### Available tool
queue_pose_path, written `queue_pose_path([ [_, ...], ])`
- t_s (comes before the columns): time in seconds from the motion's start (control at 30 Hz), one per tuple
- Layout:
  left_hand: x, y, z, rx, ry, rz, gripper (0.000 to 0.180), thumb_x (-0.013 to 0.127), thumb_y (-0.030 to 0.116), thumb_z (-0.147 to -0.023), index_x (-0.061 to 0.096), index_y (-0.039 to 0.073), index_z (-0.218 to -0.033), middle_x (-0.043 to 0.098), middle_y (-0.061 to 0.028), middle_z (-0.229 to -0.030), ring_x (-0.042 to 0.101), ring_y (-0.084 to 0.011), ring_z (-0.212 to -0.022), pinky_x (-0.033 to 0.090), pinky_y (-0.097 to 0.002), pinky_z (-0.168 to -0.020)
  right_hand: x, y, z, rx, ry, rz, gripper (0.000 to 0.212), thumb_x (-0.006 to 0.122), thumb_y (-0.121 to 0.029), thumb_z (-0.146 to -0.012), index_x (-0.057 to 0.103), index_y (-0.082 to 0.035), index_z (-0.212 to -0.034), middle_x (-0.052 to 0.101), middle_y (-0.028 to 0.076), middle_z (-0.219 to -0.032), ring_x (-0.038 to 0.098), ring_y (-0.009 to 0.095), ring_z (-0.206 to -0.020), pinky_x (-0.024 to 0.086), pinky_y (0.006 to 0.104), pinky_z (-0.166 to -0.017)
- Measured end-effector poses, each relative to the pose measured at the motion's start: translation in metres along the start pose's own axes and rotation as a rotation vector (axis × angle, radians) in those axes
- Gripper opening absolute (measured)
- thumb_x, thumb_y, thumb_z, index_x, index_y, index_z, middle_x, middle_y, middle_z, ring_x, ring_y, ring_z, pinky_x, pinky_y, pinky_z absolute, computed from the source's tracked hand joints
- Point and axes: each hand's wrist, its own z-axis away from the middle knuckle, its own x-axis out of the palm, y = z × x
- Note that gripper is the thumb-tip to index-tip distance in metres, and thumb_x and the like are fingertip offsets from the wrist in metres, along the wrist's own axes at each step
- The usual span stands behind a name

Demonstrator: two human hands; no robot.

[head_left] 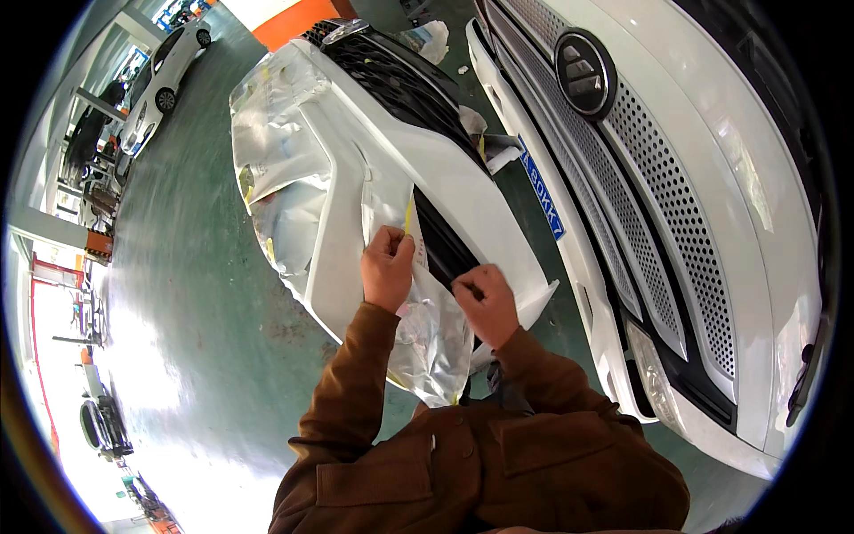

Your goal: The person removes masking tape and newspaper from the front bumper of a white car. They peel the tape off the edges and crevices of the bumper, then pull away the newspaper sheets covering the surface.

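A white car bumper with a black mesh grille stands before me, partly wrapped in shiny masking film. My left hand is closed in a pinch at the lower end of a yellow strip of masking tape, along the film's edge. Beside it runs a long black recess in the bumper. At that recess's near end my right hand is closed, fingertips together against the edge; what they hold, if anything, is hidden. More film hangs loosely below both hands.
A white car front with a perforated grille and blue licence plate stands close on the right. Green floor spreads to the left. White cars are parked far left. An orange-and-white pillar rises behind the bumper.
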Motion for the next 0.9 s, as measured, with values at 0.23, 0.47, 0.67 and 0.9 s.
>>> queue_pose_path([
  [0.23,-0.008,0.008,0.013,-0.022,-0.025,-0.022,0.014,0.071,0.013,-0.102,0.069,-0.001,-0.102,0.070,-0.0028,-0.083,0.061,-0.0079,-0.075,0.051,-0.0279,-0.069,0.030,-0.029,-0.092,0.021,0.006,-0.211,0.029,0.074,-0.019,-0.099,0.074,0.001,-0.120,0.075,0.015,-0.102,0.074,0.024,-0.092,0.058,0.0353,-0.085],
  [0.47,-0.014,0.012,0.018,-0.012,-0.047,0.019,0.016,0.070,0.015,-0.104,0.068,-0.001,-0.105,0.072,-0.0055,-0.086,0.065,-0.0106,-0.078,0.054,-0.0301,-0.073,0.075,-0.042,-0.148,-0.078,-0.010,0.169,0.034,0.073,-0.028,-0.096,0.074,0.001,-0.115,0.073,0.018,-0.096,0.070,0.039,-0.092,0.057,0.0478,-0.084],
  [0.67,-0.018,0.011,0.013,0.068,-0.107,0.048,0.017,0.075,0.015,-0.098,0.068,0.000,-0.103,0.074,-0.0145,-0.085,0.071,-0.0253,-0.073,0.056,-0.0375,-0.069,0.083,-0.045,-0.148,-0.150,0.033,0.223,0.034,0.075,-0.018,-0.091,0.075,0.002,-0.119,0.072,0.017,-0.097,0.070,0.033,-0.089,0.057,0.0423,-0.082],
  [0.9,-0.046,0.056,-0.005,0.343,0.044,-0.258,0.031,0.080,0.012,-0.094,0.068,0.001,-0.120,0.071,-0.0153,-0.116,0.068,-0.0302,-0.108,0.055,-0.0406,-0.093,0.066,-0.043,-0.152,-0.246,-0.072,0.205,0.033,0.070,-0.013,-0.094,0.074,-0.001,-0.124,0.068,0.018,-0.101,0.069,0.039,-0.091,0.057,0.0465,-0.080],
])
